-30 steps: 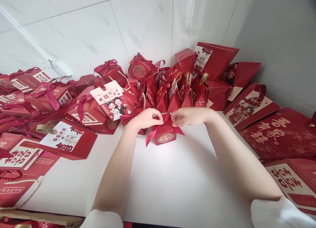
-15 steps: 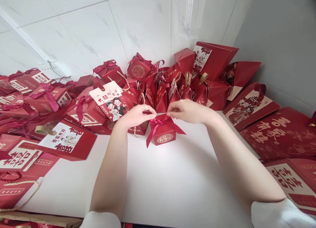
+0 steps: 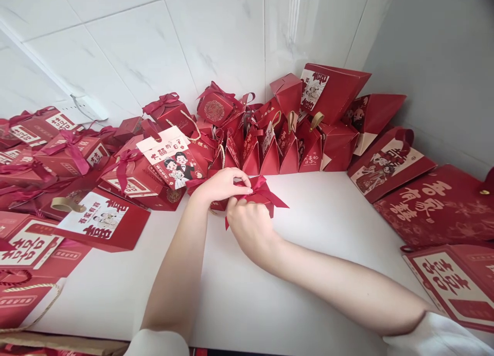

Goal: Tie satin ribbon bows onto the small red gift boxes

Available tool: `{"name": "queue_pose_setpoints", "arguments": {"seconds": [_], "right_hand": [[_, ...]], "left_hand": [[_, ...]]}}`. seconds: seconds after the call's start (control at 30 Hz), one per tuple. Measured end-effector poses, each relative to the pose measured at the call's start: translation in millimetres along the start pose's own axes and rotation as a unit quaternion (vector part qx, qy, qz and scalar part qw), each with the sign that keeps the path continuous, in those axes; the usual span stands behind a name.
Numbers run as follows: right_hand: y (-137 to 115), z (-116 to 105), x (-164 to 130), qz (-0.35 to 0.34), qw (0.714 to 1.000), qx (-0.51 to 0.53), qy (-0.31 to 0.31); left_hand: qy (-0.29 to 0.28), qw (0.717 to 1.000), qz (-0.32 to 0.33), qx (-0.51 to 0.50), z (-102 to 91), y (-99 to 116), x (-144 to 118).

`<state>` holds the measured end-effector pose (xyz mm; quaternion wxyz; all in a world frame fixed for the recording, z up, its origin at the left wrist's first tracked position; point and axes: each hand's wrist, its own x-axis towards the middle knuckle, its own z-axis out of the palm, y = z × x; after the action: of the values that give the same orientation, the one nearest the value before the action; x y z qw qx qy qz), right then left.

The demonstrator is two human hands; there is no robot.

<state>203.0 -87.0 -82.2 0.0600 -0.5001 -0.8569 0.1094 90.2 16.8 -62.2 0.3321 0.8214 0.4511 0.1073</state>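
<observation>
A small red gift box (image 3: pixel 269 210) stands on the white table, tied on top with a dark red ribbon (image 3: pixel 266 192) in a bow. My left hand (image 3: pixel 222 185) reaches over from the left, its thumb and fingertips pinched on the ribbon near the knot. In front of the box, my right hand (image 3: pixel 252 227) is curled with its knuckles up and its fingers closed at the left side of the bow. It hides most of the box front and the ribbon's left tail, whose tip shows below the fingers. The right tail spreads out freely.
Red triangular boxes (image 3: pixel 270 160) stand in a row behind, with more red boxes against the tiled wall (image 3: pixel 219 32). Ribboned boxes and bags crowd the left, including a bag with a printed couple (image 3: pixel 104 219). Large red bags (image 3: pixel 417 204) lie along the right.
My right hand has moved from behind the bow to the front left of the box, turning knuckles up. My left hand has shifted slightly right and down onto the knot.
</observation>
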Motion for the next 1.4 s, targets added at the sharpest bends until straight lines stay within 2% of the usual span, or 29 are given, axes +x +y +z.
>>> {"name": "queue_pose_setpoints", "arguments": {"seconds": [0.1,0.43,0.67,0.8,0.9,1.03,1.1,1.17,1.23,1.3,1.33,1.4], "right_hand": [[1.7,-0.3,2.0,0.029,0.998,-0.038,0.045],[1.5,2.9,2.2,-0.019,0.995,-0.085,0.05],[4.3,0.9,3.3,-0.066,0.991,-0.108,0.035],[4.2,1.0,5.0,-0.065,0.992,-0.104,0.019],[8.8,-9.4,3.8,-0.061,0.994,-0.088,-0.007],[32.3,-45.8,-5.9,-0.068,0.996,0.008,-0.056],[51.7,-64.8,-10.5,-0.015,0.998,0.036,-0.044],[74.1,-76.4,-10.8,0.053,0.996,0.066,0.003],[96.2,-78.1,-5.5,0.103,0.989,0.096,0.046],[114.8,-71.8,3.9,0.135,0.98,0.138,0.053],[121.8,-67.0,9.1,0.12,0.977,0.164,0.055],[130.6,-57.0,18.7,0.047,0.968,0.239,0.057]], "left_hand": [[-0.017,1.0,-0.007,-0.004,0.2,-1.9,1.4],[-0.008,0.998,-0.054,-0.032,6.2,-0.9,3.5],[0.005,0.998,-0.058,-0.013,5.7,0.0,3.1],[0.004,0.998,-0.059,-0.008,6.3,-0.1,3.7],[-0.006,0.998,-0.054,-0.018,5.5,-1.5,2.6],[0.005,0.997,-0.037,-0.067,-0.9,-3.0,-2.8],[0.027,0.996,-0.036,-0.077,-6.4,-2.1,-7.1],[0.041,0.996,-0.043,-0.062,-12.3,0.1,-12.0],[0.043,0.998,-0.042,-0.033,-17.1,3.1,-16.7],[0.04,0.999,-0.024,-0.008,-20.1,5.8,-20.0],[0.036,0.999,-0.013,0.002,-20.9,6.5,-20.9],[0.02,1.0,-0.002,0.018,-21.1,6.4,-21.2]]}}
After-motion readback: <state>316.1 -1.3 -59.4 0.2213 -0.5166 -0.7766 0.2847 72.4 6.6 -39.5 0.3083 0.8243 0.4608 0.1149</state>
